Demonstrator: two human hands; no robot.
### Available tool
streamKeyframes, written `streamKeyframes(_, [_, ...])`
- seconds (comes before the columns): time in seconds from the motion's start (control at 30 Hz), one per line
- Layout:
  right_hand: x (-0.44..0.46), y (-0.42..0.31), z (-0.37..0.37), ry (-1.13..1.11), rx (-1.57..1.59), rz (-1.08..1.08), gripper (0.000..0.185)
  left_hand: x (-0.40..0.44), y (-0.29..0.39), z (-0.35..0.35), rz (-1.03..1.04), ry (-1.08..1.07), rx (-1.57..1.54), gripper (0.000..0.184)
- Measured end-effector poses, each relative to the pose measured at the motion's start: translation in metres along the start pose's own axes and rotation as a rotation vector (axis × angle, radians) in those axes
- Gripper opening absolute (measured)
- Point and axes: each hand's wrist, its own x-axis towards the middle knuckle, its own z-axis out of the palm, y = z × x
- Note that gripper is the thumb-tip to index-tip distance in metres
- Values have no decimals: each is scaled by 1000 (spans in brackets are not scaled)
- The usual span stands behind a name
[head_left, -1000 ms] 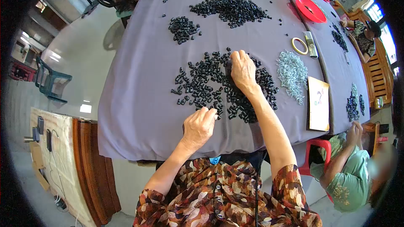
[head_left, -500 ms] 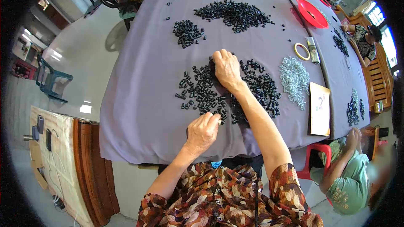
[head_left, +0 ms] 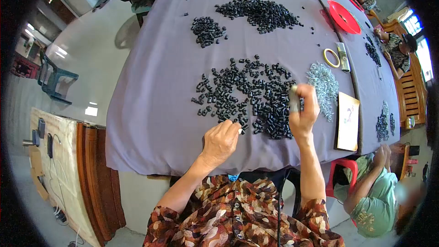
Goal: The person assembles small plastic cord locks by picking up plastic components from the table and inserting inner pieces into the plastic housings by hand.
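Observation:
Small black pieces lie spread in a wide pile [head_left: 224, 87] on the grey cloth in front of me. My left hand [head_left: 220, 142] is closed at the pile's near edge, a small pale tip showing at its fingers; what it holds is hidden. Over the pile's right side, my right hand [head_left: 304, 110] is closed with the fingers curled, somewhat blurred, and I cannot make out anything in it. Just beyond it lies a heap of clear small pieces [head_left: 322, 87]. Two more black piles [head_left: 258, 13] [head_left: 206, 32] lie farther up the cloth.
A booklet [head_left: 348, 121], a tape roll [head_left: 331, 58], a packet [head_left: 343, 57] and a red tray [head_left: 344, 17] line the right side. A person in green [head_left: 375, 196] sits at the right on a red chair; other people sit around the far table edges.
My right hand has moved from the top middle of the black pile to its right side, beside the clear pieces. My left hand has stayed at the near edge.

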Motion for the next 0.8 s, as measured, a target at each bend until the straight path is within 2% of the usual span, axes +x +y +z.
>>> streamKeyframes(0.03, [-11,4,-5,-15,-14,-25,23,1,0,1,0,1,3,14])
streamKeyframes(0.27, [-78,27,-33,34,238,633,11,1,5,-1,21,18,10,12])
streamKeyframes(0.57, [-101,42,-46,182,427,780,11,2,12,-6,158,37,143,13])
streamKeyframes(0.8, [-99,37,-42,131,344,731,10,53,11,-1,18,24,-42,4])
